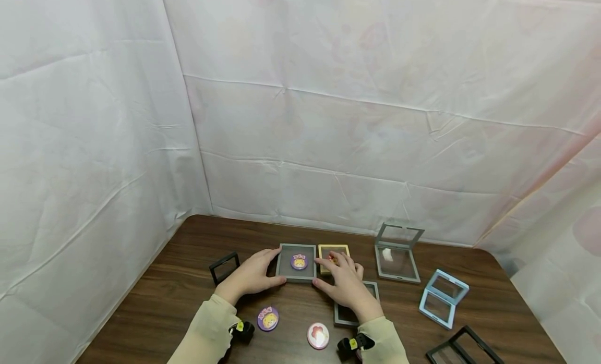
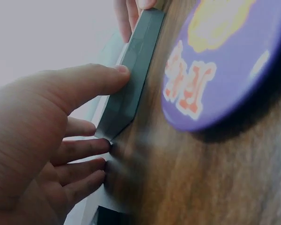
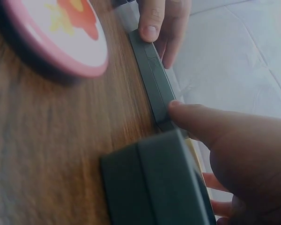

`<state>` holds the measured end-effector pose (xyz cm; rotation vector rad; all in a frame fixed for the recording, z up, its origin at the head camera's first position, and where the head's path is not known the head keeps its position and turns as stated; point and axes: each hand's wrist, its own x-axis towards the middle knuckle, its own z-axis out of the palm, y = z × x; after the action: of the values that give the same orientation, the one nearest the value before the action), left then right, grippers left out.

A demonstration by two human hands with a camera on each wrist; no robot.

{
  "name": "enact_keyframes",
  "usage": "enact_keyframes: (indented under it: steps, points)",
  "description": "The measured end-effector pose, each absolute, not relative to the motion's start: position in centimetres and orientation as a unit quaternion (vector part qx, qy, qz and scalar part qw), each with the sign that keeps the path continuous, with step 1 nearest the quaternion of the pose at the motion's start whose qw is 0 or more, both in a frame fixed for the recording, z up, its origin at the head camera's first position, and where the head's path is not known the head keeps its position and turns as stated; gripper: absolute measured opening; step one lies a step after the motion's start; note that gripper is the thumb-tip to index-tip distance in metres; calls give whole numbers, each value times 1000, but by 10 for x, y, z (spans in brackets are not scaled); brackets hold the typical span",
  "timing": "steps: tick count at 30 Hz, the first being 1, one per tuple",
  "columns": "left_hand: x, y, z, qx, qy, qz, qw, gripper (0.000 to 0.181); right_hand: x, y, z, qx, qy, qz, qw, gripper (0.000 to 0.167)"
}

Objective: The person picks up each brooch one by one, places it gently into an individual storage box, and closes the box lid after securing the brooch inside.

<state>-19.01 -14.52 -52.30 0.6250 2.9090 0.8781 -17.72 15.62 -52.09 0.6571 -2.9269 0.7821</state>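
A dark grey-green square display case (image 1: 286, 270) lies flat on the table, shut, with a round purple badge (image 1: 299, 262) showing through its clear window. My left hand (image 1: 250, 274) holds the case's left side, thumb on the front edge and index finger near the far corner. At the other side my right hand (image 1: 345, 284) holds it, thumb at the front right corner and index finger along the right edge. The right hand's other fingers reach over a yellow-framed case (image 1: 334, 247) with a small red item inside. In the left wrist view, the left thumb (image 2: 100, 80) presses the front edge.
Nearer me lie a purple badge (image 1: 268, 318) and a pink-rimmed white badge (image 1: 318, 336). Another grey case (image 1: 345, 323) sits partly under my right forearm. A small black case (image 1: 224, 267) stands left. Opened grey (image 1: 399, 278), blue (image 1: 436, 319) and black (image 1: 465, 348) cases are on the right.
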Motion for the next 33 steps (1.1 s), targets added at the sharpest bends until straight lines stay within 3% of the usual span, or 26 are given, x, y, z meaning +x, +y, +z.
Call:
enact_keyframes:
  steps: [16, 23, 33]
  points:
    - [-173, -164, -503, 184, 951, 249, -16, 68, -184, 127, -525, 229, -937, 264, 9, 55]
    - [-170, -174, -482, 223, 947, 212, -94, 60, -186, 127, -525, 229, -938, 260, 13, 54]
    - [-161, -218, -474, 218, 927, 180, -247, 53, -186, 130, -521, 228, -937, 263, 15, 53]
